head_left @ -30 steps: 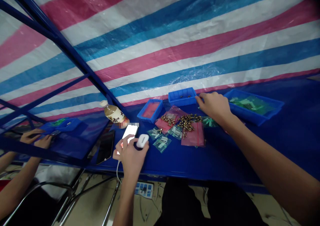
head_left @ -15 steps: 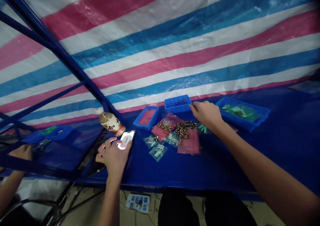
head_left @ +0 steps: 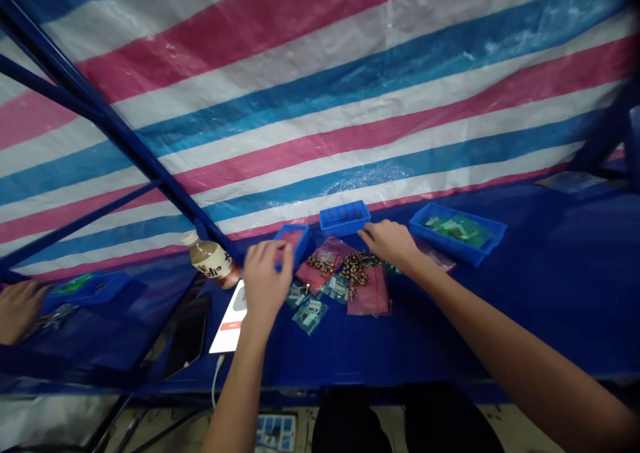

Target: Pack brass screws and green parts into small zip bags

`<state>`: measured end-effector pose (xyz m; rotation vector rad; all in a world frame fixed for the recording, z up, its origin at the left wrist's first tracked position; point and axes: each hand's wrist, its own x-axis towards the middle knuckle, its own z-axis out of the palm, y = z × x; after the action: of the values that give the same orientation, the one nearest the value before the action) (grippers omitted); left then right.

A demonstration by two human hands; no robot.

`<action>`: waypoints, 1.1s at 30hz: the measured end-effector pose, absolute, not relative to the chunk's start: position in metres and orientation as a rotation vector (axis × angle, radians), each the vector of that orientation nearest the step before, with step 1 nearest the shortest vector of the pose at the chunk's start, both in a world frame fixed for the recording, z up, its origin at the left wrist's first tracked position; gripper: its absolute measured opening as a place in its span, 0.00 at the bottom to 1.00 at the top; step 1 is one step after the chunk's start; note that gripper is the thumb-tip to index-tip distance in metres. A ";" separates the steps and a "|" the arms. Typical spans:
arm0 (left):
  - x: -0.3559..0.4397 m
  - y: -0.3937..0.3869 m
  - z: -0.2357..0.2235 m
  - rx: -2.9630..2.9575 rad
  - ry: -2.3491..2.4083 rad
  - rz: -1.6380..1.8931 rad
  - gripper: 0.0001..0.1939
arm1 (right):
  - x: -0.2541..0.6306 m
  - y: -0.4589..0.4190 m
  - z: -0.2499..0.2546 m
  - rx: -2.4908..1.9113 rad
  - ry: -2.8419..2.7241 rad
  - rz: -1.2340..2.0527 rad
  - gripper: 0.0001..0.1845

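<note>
My left hand (head_left: 267,276) is over the right side of a lit phone (head_left: 230,326), in front of the small blue bin with pink bags (head_left: 295,236). Its fingers bend downward with the thumb apart, and nothing shows in them. My right hand (head_left: 390,243) hangs palm down by the near right corner of a blue bin (head_left: 345,218) holding a few small parts. Its fingers are loosely bent, partly hidden, with nothing visible in them. Below lie brass screws (head_left: 355,266), a pink bag (head_left: 369,296) and small clear bags with pale pieces (head_left: 310,313).
A drink bottle (head_left: 213,259) stands behind the phone. A dark phone (head_left: 187,336) lies to its left. At right is a larger blue bin (head_left: 455,233) with green bags. Another person's hand (head_left: 20,309) is at far left. A blue post (head_left: 150,163) slants up leftward.
My left hand has come off the lit phone and moved right, uncovering more of its screen and the dark phone. The view has shifted slightly; my right hand stays near the bin.
</note>
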<state>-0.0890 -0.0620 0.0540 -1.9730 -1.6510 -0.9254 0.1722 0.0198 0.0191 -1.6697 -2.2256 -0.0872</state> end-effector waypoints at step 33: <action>-0.032 -0.005 0.004 -2.480 -1.520 -0.928 0.17 | 0.163 0.026 0.007 -0.880 -1.836 1.170 0.13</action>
<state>-0.0318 -0.0047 0.0041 -2.4797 -1.5203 -0.9284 0.1627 0.0261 0.0066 -0.8800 -1.8358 1.1704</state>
